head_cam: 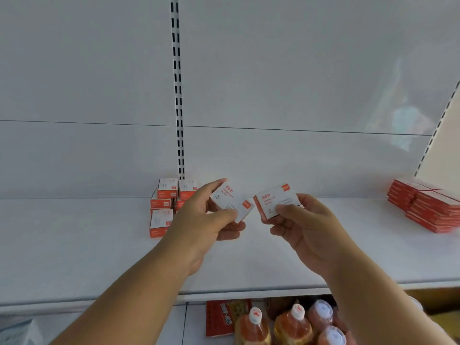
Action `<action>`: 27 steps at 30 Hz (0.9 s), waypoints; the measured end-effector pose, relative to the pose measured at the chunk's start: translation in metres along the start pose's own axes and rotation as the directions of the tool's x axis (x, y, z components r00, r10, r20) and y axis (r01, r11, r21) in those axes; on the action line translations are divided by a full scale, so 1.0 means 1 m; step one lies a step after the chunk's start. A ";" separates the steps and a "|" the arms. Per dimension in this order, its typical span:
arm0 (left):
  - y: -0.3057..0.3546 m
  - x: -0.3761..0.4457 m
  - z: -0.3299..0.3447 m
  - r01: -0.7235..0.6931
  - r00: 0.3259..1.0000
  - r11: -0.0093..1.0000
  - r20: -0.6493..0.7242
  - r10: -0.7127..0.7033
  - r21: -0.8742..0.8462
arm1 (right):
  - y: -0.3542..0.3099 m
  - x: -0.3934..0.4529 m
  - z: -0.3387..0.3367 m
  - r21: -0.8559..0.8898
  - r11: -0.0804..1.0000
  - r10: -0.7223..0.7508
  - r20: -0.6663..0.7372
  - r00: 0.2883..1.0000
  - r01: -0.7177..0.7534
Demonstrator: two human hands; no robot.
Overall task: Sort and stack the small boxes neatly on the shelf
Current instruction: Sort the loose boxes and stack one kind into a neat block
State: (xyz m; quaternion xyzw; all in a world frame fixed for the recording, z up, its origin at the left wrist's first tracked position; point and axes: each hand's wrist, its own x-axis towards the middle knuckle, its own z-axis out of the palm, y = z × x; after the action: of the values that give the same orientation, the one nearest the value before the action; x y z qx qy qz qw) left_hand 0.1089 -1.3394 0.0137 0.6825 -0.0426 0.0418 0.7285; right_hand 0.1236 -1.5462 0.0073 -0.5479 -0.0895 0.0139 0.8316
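My left hand (206,217) holds a small white and red paper clip box (230,201) between thumb and fingers, tilted, above the white shelf (74,245). My right hand (303,227) pinches a second box of the same kind (276,201), face up, just to the right of the first. The two boxes are close but apart. Behind my left hand, several matching boxes (164,202) stand stacked near the shelf's back wall, partly hidden by my hand.
A stack of flat red boxes (428,207) lies at the shelf's right end. A slotted upright (178,95) runs up the back panel. Below the shelf's front edge are several bottles with orange liquid (291,324) and a red packet (221,317).
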 end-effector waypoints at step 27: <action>-0.027 0.002 0.051 -0.042 0.990 0.423 0.096 -0.108 0.905 | -0.026 0.009 -0.093 -0.970 0.148 0.161 0.219 0.962 0.195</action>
State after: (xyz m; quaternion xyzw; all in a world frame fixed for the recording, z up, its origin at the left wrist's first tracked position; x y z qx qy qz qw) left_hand 0.1140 -1.3924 -0.0092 0.9685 -0.0509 -0.0038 0.2439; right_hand 0.1453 -1.6401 -0.0031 -0.9481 -0.1956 0.0171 0.2500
